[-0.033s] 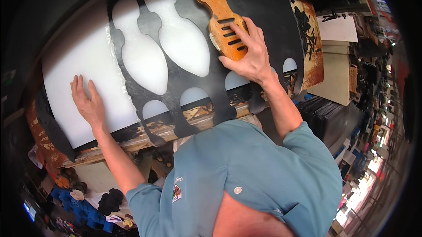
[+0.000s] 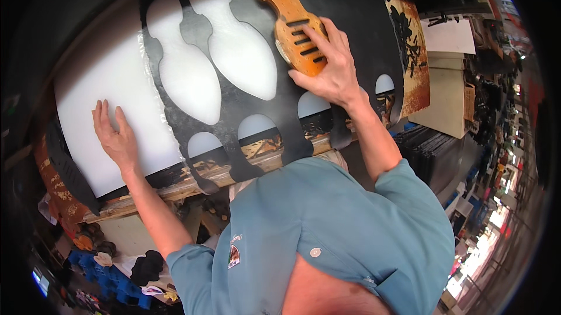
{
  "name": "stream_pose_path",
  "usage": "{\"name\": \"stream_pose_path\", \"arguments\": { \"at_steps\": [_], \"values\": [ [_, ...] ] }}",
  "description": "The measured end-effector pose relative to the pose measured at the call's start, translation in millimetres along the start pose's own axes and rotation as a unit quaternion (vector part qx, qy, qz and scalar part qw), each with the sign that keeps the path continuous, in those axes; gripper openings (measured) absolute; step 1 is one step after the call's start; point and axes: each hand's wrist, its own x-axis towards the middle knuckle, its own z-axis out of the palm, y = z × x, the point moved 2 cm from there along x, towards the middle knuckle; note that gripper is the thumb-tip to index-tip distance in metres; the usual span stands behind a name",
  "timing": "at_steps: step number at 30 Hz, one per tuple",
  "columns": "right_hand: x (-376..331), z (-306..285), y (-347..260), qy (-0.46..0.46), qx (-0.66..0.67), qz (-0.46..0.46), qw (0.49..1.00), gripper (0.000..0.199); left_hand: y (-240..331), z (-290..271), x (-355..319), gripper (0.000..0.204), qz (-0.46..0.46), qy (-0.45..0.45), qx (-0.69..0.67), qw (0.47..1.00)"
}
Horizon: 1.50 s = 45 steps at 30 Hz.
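My right hand (image 2: 336,69) grips the wide end of an orange-brown, sole-shaped cutting die (image 2: 298,33) with several black slots and a hole near its narrow far end. Its thumb is at the near edge and the fingers lie along the top and right side. The die rests on a black sheet (image 2: 350,23). Left of it, two sole-shaped cutouts (image 2: 242,61) in the sheet show white underneath. My left hand (image 2: 117,139), fingers extended, lies flat on a white board (image 2: 87,93) beside the sheet's ragged left edge.
Rounded cutouts run along the black sheet's near edge, above a worn wooden table edge (image 2: 269,164). Black scraps (image 2: 403,31) lie on the rusty surface at right. A stack of black sheets (image 2: 435,151) stands at lower right. A dark machine part overhangs the far side.
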Motion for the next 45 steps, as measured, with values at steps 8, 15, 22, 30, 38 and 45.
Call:
{"name": "stream_pose_path", "arguments": {
  "at_steps": [8,15,22,30,38,45],
  "values": [
    [8,17,11,0.020,-0.012,-0.020,1.000,0.086,-4,1,1,0.037,-0.031,-0.001,-0.021,0.999],
    [-21,12,15,0.049,0.023,-0.011,0.998,0.096,47,-29,-23,0.025,-0.135,0.015,-0.193,0.972],
    [-22,22,13,0.094,0.041,-0.016,0.995,0.090,231,-22,-138,0.006,0.046,-0.150,-0.435,0.887],
    [-9,-47,11,0.225,0.194,-0.010,0.955,0.035,230,-7,-156,0.010,0.203,-0.083,-0.271,0.937],
    [-5,-121,10,0.261,0.103,-0.120,0.952,0.013,225,-4,-168,0.009,0.175,-0.046,-0.245,0.952],
    [-156,-50,21,0.234,0.059,-0.044,0.970,0.009,241,-2,-171,0.015,0.048,-0.090,-0.268,0.958]
  ]
}}
